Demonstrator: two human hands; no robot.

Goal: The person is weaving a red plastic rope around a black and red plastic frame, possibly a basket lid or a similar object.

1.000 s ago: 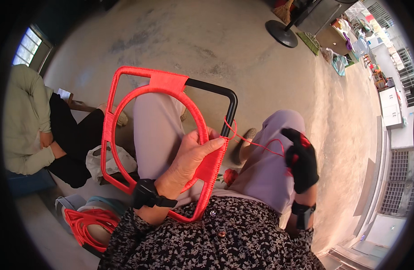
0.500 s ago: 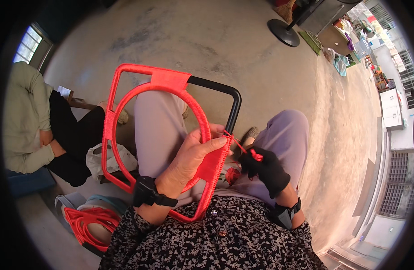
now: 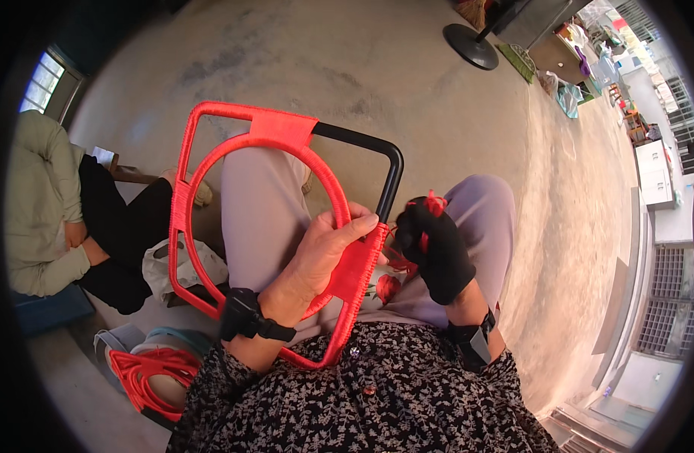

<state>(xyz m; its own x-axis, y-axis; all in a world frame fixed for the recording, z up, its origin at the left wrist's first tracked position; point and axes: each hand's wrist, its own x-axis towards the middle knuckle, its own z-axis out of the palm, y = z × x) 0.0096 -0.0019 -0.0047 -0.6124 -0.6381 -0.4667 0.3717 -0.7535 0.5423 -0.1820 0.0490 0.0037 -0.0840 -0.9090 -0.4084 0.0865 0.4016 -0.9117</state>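
Observation:
A squarish metal frame with a ring inside it (image 3: 288, 128) is tilted over my lap, mostly wrapped in red cord. Its far right corner (image 3: 393, 155) is bare black tube. My left hand (image 3: 328, 253) grips the right side, thumb pressed on the wrapping's end where the black tube begins. Beside it, my right hand (image 3: 435, 253), in a black glove, is closed around a bundle of red cord (image 3: 435, 202). The bundle shows above the fist, and loose cord hangs between that hand and the frame.
At left a person in a green top (image 3: 45, 204) sits with hands in the lap. Below are a white bag (image 3: 184, 263) and more red-wrapped frames (image 3: 154, 377) on the floor. A fan base (image 3: 471, 47) and a green broom (image 3: 517, 62) stand at the far right.
My right hand has moved up and turned, lifting the cord bundle beside the black tube. The cord strand that was stretched toward it now looks slack. My left hand keeps its hold.

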